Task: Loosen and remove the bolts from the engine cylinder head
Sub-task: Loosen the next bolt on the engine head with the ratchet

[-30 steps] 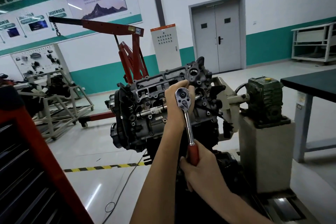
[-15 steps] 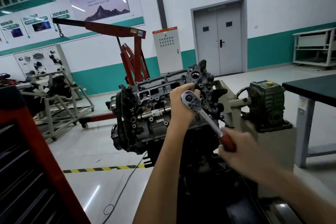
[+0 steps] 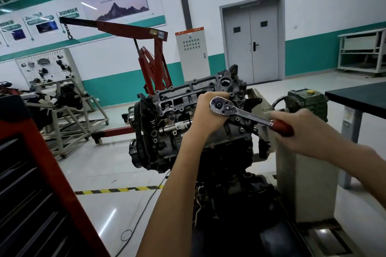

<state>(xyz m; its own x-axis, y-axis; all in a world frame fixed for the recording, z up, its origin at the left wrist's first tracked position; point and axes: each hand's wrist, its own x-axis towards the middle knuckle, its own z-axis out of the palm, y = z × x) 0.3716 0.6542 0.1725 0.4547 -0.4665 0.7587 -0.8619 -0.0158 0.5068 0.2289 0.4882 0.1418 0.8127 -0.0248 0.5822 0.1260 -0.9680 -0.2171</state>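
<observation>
The engine with its grey cylinder head (image 3: 183, 98) hangs on a stand in the middle of the view, its bolt face turned toward me. A chrome ratchet wrench (image 3: 240, 111) with a red handle sits against the head's right part, its handle pointing right and slightly down. My left hand (image 3: 205, 115) is curled round the ratchet's head from behind, covering the socket and the bolt. My right hand (image 3: 302, 129) grips the red handle.
A red tool cabinet (image 3: 41, 183) stands close at the left. The stand's grey pedestal (image 3: 302, 173) and green gearbox (image 3: 307, 104) are right of the engine. A dark table (image 3: 359, 98) is at far right, and a red engine crane (image 3: 150, 62) behind.
My right hand has swung the ratchet handle counter-clockwise, from pointing straight down to pointing right. My left hand stayed on the ratchet head.
</observation>
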